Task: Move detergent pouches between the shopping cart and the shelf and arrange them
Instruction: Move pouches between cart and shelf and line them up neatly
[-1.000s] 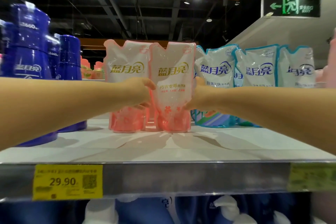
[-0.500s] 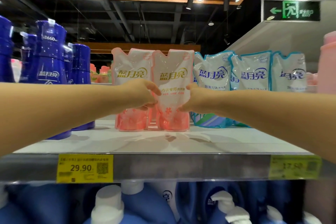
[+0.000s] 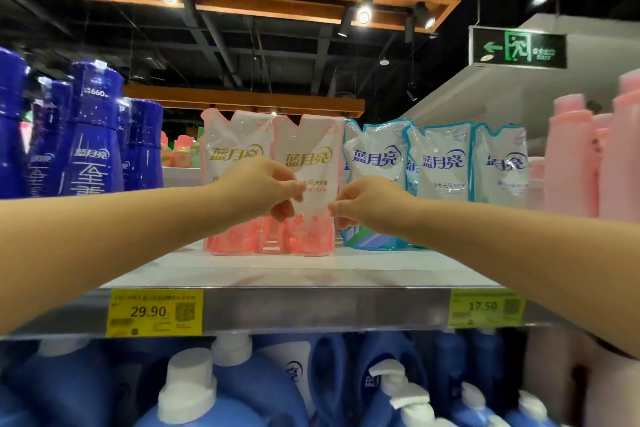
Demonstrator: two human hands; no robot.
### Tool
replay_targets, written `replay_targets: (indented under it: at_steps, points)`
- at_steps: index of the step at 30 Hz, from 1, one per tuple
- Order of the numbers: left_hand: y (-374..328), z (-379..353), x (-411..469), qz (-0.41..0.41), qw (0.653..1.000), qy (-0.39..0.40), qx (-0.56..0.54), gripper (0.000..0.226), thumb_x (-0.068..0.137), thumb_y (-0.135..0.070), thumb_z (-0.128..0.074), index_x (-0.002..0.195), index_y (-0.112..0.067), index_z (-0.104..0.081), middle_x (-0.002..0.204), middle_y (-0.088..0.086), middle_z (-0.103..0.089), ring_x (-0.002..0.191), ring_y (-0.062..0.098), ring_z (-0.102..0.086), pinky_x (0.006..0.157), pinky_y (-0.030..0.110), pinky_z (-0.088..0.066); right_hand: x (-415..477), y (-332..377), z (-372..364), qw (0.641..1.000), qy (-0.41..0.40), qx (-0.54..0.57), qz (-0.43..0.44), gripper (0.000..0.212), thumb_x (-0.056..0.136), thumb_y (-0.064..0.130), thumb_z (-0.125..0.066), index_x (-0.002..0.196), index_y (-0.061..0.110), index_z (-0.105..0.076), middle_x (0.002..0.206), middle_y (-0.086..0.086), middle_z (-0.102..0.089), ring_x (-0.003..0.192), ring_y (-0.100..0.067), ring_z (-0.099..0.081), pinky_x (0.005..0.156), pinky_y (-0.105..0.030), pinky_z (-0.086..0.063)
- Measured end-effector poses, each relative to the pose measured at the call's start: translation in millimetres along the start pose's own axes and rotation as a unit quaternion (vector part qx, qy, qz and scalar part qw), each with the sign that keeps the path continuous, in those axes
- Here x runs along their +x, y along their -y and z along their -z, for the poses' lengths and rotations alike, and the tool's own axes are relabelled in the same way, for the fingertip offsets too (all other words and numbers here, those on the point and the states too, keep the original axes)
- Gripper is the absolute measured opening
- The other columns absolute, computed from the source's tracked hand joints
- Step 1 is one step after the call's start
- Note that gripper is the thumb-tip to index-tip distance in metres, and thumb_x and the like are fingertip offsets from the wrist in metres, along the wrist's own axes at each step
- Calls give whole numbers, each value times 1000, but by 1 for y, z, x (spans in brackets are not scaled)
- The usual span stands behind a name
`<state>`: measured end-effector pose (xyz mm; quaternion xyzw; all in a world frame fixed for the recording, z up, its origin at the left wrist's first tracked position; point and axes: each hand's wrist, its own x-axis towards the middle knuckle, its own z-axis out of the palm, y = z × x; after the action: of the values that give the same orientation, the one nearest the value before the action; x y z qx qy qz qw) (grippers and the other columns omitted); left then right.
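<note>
Supermarket shelf (image 3: 311, 274) carries the front pink pouch (image 3: 311, 163), which stands upright, set back from the lip. My left hand (image 3: 256, 187) pinches its left seam and my right hand (image 3: 367, 204) pinches its right seam. A second pink pouch (image 3: 232, 149) stands just left of it, a blue-trimmed pouch (image 3: 374, 156) just right. If I let go unevenly, I reckon the soft pouch could slump and topple a neighbour.

Front pink pouch (image 3: 310, 149) mid-label hidden; lower bottles (image 3: 194, 388) cut off btm edge.
</note>
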<state>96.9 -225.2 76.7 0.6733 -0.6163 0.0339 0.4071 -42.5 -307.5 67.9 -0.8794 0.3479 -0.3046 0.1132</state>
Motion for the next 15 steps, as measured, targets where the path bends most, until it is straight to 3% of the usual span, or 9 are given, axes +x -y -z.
replay_targets:
  at_steps: [3,5,7,10,13,15]
  points:
    - [-14,-1,-13,-60,994,-78,55,24,93,-31,-50,73,-21,-59,60,-5,-58,55,5,-54,56,16,-42,-21,2,7,998,-40,-13,51,27,96,30,-49,95,10,-67,85,1,-65,88,-17,-63,86,-31,-49]
    - [-24,-5,-24,-83,984,-124,93,23,93,-33,-51,76,-19,-59,59,-7,-54,54,6,-52,57,19,-44,-41,2,14,976,-97,-160,114,30,98,33,-43,96,13,-65,87,0,-64,81,-17,-57,81,-30,-42]
    - [-34,-10,-36,-95,974,-154,139,22,92,-36,-51,81,-19,-61,61,-9,-52,61,9,-53,66,25,-50,-61,0,23,931,-149,-284,177,34,99,35,-36,96,16,-63,89,-1,-66,74,-18,-51,84,-33,-36]
    - [-54,-13,-54,-97,960,-192,176,28,92,-40,-50,85,-18,-64,67,-8,-51,70,14,-53,72,30,-50,-92,-5,43,932,-154,-265,194,35,99,35,-35,95,15,-64,90,-2,-67,76,-20,-53,80,-31,-33]
    - [-82,-17,-78,-88,953,-222,187,25,92,-41,-49,79,-22,-58,66,-9,-49,63,6,-45,57,20,-37,-121,-15,62,934,-165,-234,212,35,99,35,-35,87,16,-62,85,-2,-66,79,-20,-59,77,-29,-31]
    - [-99,-21,-100,-88,948,-245,185,25,92,-41,-51,76,-23,-55,64,-12,-48,59,3,-42,54,13,-29,-142,-23,70,935,-183,-206,222,33,98,34,-37,81,16,-58,79,-4,-65,76,-23,-58,74,-27,-27]
